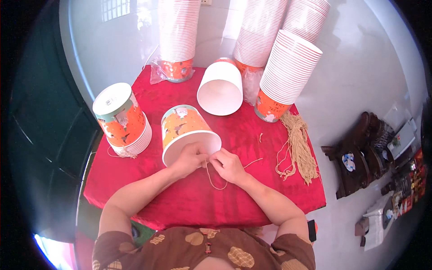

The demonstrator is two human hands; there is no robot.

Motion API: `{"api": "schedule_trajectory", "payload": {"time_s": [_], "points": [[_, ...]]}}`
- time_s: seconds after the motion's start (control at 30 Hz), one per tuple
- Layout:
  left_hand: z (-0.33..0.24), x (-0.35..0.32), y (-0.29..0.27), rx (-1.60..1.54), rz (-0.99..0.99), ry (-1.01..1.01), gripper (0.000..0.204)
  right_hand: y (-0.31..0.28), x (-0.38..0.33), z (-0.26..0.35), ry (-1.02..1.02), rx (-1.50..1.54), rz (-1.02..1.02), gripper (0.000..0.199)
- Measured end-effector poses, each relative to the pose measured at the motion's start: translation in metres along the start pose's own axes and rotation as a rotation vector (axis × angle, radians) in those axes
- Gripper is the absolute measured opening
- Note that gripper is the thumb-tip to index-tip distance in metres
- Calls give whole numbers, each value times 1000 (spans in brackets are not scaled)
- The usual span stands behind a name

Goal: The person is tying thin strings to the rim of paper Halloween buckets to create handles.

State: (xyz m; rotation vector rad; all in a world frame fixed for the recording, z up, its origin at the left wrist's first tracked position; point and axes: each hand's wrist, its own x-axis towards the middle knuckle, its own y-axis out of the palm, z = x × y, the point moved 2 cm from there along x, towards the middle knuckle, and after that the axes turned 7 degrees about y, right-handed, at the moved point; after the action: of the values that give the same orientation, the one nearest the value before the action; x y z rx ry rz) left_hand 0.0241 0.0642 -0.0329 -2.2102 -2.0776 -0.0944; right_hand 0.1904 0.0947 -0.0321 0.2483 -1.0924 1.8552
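Note:
An orange paper bucket (186, 123) with printed figures lies tilted on its side, its white mouth toward me. At the near rim, my left hand (192, 159) is closed in a pinch, its fingertips partly inside the mouth. Right beside it, my right hand (228, 164) pinches too, its fingertips almost touching the left ones. A thin piece of tan twine (215, 185) hangs in a loop between the hands, and its free end sticks out past my right hand. The exact spot where twine meets rim is hidden by my fingers.
On the red cloth-covered table (252, 198), a bundle of tan twine (299, 148) lies at the right. Upside-down nested buckets (121, 119) stand at the left. Behind are an open white bucket (220, 92) on its side and tall bucket stacks (288, 67). Dark wooden furniture (360, 153) is off right.

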Motion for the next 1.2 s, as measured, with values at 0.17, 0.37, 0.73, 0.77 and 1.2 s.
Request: {"api": "schedule_trajectory", "payload": {"time_s": [0.17,0.37,0.73,0.77,1.2], "points": [[-6,0,3,-23,-61,-28,7,-3,1,3,26,22,-5,7],[-4,-1,1,50,-32,-44,7,-2,1,4,64,-24,41,8],[2,-14,4,164,-6,87,7,-6,6,14,26,-68,-37,10],[6,-10,2,181,-25,95,6,-6,10,13,1,-108,-44,10],[6,-10,4,220,-29,152,10,3,9,1,30,-74,-98,16]]}}
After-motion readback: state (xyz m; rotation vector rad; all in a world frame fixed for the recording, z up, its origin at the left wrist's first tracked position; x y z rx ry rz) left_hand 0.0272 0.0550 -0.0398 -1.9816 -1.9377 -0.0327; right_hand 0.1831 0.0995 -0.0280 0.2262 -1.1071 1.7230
